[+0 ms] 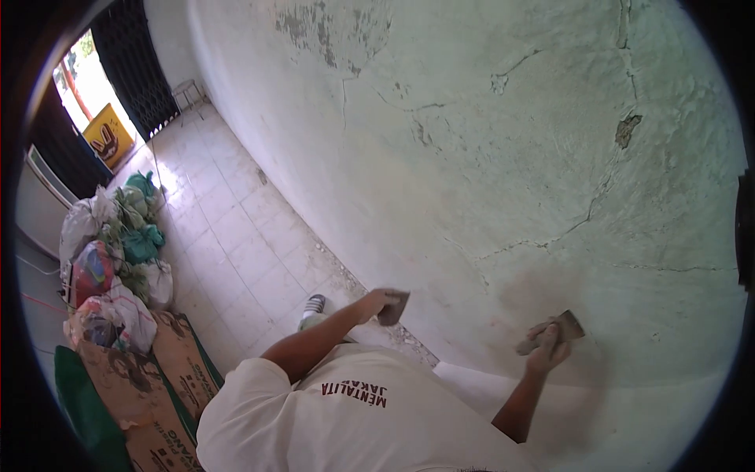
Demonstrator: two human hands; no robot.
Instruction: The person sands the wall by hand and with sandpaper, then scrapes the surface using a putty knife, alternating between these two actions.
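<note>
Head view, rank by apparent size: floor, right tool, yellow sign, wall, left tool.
Largest to smallest:
1. Wall
2. Floor
3. Yellow sign
Last, unranked: left tool and right tool. They look close in size, and fingers partly cover both.

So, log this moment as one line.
left hand: holds flat dark plate | right hand: holds scraper near wall | wall: cracked, patchy | left side: piled bags
</note>
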